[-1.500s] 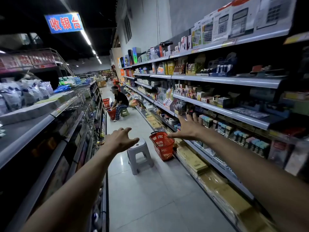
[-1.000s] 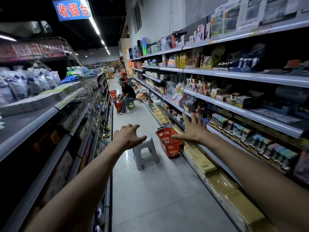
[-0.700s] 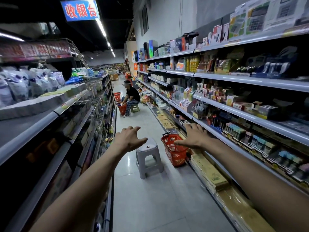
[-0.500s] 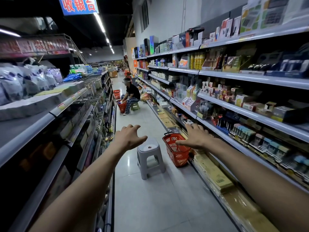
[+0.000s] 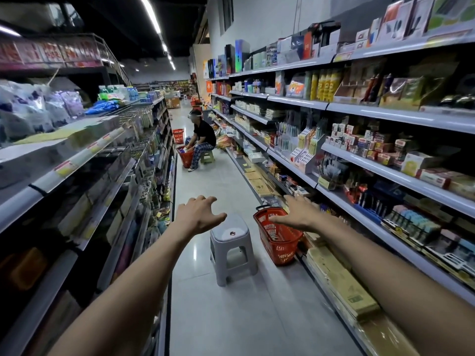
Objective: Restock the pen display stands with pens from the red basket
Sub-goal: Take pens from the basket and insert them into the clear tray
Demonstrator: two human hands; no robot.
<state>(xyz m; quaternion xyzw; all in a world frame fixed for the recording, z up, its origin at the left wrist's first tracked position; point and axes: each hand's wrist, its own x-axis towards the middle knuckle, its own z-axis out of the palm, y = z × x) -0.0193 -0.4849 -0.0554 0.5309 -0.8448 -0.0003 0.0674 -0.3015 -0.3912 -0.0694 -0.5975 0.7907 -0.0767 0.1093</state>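
A red plastic basket (image 5: pixel 281 242) stands on the aisle floor against the right-hand shelving, with a few pens lying in its bottom. Pen display stands (image 5: pixel 305 147) sit on a middle shelf on the right, farther down the aisle. My left hand (image 5: pixel 198 214) is stretched forward in the air above the grey stool, fingers loosely spread and holding nothing. My right hand (image 5: pixel 298 214) is held out over the basket's rim, fingers straight, also holding nothing. Both forearms reach in from the bottom of the view.
A grey plastic stool (image 5: pixel 231 249) stands just left of the basket. Shelves line both sides of the narrow aisle. Flat cardboard packs (image 5: pixel 341 281) lie on the bottom right shelf. Farther down, a person (image 5: pixel 201 142) sits on a stool beside another red basket (image 5: pixel 185 156).
The view has moved forward along the aisle, so the stool and basket are nearer. My right hand has dropped from the shelf edge to above the basket. Both hands stay empty.
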